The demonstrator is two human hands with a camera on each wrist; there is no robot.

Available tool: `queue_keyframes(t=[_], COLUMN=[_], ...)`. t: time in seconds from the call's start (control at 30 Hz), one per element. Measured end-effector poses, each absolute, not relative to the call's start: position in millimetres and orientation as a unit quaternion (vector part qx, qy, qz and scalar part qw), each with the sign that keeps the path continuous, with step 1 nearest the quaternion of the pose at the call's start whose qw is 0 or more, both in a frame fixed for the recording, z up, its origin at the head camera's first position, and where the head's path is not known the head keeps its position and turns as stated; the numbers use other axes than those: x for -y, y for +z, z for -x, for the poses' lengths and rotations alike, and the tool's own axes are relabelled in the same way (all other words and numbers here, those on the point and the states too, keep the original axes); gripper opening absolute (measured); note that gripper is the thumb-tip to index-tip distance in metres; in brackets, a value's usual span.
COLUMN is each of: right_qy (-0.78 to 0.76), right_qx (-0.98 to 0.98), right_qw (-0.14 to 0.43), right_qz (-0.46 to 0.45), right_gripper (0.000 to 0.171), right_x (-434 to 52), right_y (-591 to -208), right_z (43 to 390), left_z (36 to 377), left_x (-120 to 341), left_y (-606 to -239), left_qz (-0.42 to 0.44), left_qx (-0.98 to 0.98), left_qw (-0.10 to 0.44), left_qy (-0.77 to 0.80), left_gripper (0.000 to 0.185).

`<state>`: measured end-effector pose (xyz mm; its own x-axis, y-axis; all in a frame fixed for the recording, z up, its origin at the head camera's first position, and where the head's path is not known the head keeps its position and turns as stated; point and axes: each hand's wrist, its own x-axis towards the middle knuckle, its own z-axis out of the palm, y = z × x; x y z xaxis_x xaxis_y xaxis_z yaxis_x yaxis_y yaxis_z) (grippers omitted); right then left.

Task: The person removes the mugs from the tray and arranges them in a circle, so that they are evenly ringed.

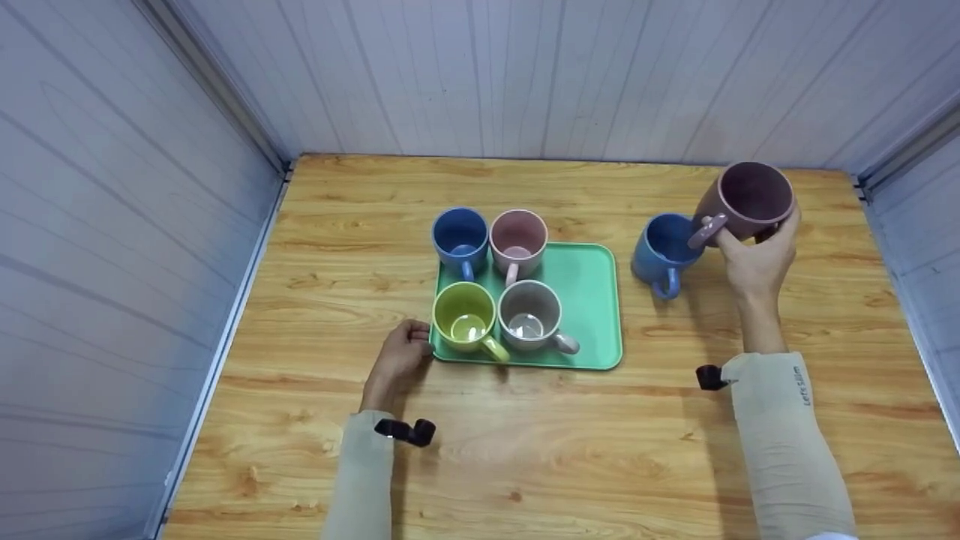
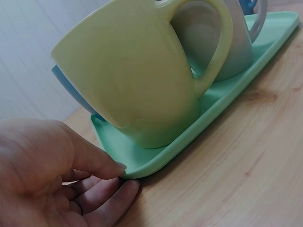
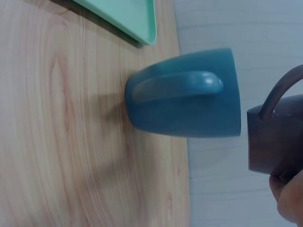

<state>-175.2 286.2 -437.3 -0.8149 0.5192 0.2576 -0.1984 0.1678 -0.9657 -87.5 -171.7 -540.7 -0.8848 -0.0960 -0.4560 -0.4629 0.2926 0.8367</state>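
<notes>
A green tray (image 1: 589, 300) lies mid-table with a blue mug (image 1: 459, 234), a pink mug (image 1: 517, 238), a yellow-green mug (image 1: 466, 321) and a grey mug (image 1: 529, 315) on it. My left hand (image 1: 421, 343) pinches the tray's front-left corner (image 2: 142, 168), right beside the yellow-green mug (image 2: 132, 71). My right hand (image 1: 757, 244) grips a dark purple mug (image 1: 750, 196) from below, lifted and tilted above the table. Another blue mug (image 1: 664, 251) stands on the wood just left of it, also seen in the right wrist view (image 3: 189, 106) beside the purple mug (image 3: 274, 142).
The wooden table (image 1: 525, 450) is enclosed by pale panelled walls at the left, back and right. The tray's right half holds no mugs. Bare wood stretches along the front and left of the tray.
</notes>
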Motion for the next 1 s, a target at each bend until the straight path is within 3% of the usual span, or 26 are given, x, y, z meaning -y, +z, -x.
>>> queue_keyframes(t=[0.47,1.0], right_qy=[0.624,0.657], right_qx=[0.707,0.687], right_qw=[0.296,0.251], right_qz=[0.150,0.184], right_gripper=[0.089,0.097], right_x=[-308.7,-326.3], right_y=[-450.2,-477.9], right_z=[175.4,173.9], left_z=[86.3,86.3], left_x=[171.9,171.3], left_y=[-540.6,-542.4], left_qz=[0.175,0.175], left_qx=[-0.787,-0.788], left_qw=[0.152,0.151], left_qy=[0.572,0.570], left_gripper=[0.037,0.035])
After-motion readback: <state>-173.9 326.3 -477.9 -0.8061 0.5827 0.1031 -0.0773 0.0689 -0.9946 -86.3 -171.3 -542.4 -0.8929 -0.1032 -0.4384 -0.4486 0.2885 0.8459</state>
